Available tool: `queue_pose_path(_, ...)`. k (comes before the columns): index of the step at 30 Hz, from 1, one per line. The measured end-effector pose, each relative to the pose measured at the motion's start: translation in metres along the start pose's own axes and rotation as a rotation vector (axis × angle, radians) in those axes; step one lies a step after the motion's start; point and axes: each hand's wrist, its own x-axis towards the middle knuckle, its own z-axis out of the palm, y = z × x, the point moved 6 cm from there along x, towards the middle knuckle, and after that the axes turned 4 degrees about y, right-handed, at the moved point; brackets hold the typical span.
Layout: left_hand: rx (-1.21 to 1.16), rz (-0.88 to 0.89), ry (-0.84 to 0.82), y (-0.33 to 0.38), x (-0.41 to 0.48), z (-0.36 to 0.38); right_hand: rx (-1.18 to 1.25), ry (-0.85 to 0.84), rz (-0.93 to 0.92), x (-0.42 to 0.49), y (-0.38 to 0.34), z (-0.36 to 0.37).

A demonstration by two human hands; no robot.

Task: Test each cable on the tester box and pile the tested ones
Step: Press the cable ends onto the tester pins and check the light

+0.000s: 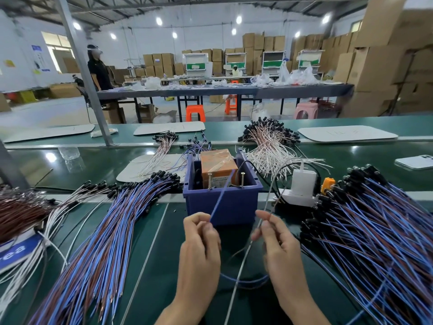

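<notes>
Pinching, left: the left hand (201, 245) nips a blue cable (222, 198) at its fingertips; the cable slants up from them into the tester box (222, 208).
Gripping, right: the right hand (277, 245) fingertips hold a pale wire (269, 195).
Box: just beyond both fingertips.
Piles: left pile (100, 233) and right pile (375, 231), outward of each hand.

Green bench (164, 266): blue tester box (222, 207) centre, left cable pile (105, 231), right cable pile (375, 231), white block (302, 186), perhaps charger.
</notes>
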Motion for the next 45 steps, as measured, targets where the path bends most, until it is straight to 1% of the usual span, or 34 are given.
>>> queue_pose_path(4,-0.060,-0.081,0.119,-0.003,0.007,-0.016,-0.036,0.083,-0.037,-0.001,-0.002,-0.007)
queue_pose_path(8,-0.151,-0.178,0.202,-0.010,0.009,-0.019,-0.090,0.081,-0.080,-0.006,-0.005,-0.004)
queue_pose_path(11,-0.200,-0.205,0.258,-0.013,0.013,-0.024,-0.112,0.088,-0.099,-0.007,-0.008,-0.004)
queue_pose_path(14,-0.197,-0.234,0.309,-0.021,0.020,-0.031,-0.159,0.110,-0.116,-0.005,-0.005,-0.007)
queue_pose_path(17,-0.136,-0.280,0.309,-0.032,0.025,-0.036,-0.209,0.106,-0.136,-0.003,-0.001,-0.008)
queue_pose_path(19,-0.072,-0.258,0.285,-0.033,0.025,-0.036,-0.247,0.095,-0.178,-0.003,-0.002,-0.007)
queue_pose_path(21,-0.009,-0.197,0.268,-0.030,0.024,-0.035,-0.294,0.081,-0.230,-0.005,-0.006,-0.004)
queue_pose_path(23,0.014,-0.161,0.254,-0.027,0.021,-0.031,-0.337,0.073,-0.271,-0.007,-0.008,-0.003)
queue_pose_path(28,0.039,-0.054,0.202,-0.020,0.019,-0.023,-0.369,0.067,-0.290,-0.005,-0.007,-0.002)
queue_pose_path(34,0.050,-0.042,0.239,-0.021,0.026,-0.023,-0.383,0.066,-0.297,-0.005,-0.007,0.000)
queue_pose_path(45,0.037,0.021,0.205,-0.020,0.027,-0.018,-0.351,0.071,-0.290,-0.002,-0.004,0.002)
